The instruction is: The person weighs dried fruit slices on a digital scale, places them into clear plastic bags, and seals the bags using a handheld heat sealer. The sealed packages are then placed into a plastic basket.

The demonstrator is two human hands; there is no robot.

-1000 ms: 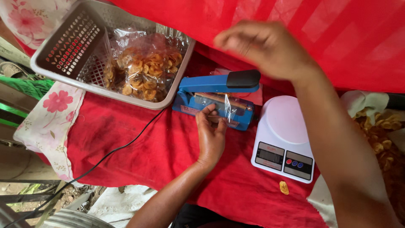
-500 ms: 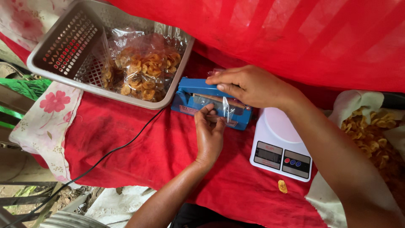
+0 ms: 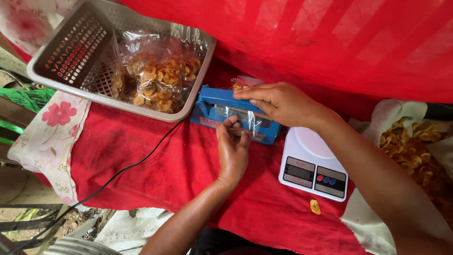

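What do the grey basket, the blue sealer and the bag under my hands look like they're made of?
Basket: likely moulded plastic, matte grey, with punched-looking holes in the walls.
Sealer: blue casing with a smooth painted sheen, plastic or metal; I cannot tell which.
Bag: thin clear plastic film, glossy and crinkled, pinched by the left hand under the right hand.

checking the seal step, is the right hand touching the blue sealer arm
Touching. The head view shows the right hand lying flat on top of the blue sealer's arm, fingers pressed along it with no gap.

L hand [image 3: 232,150] palm down, fingers curled, tips pinching, forearm from below, R hand [image 3: 278,101] just past L fingertips, flat, fingers pressed down, arm from right
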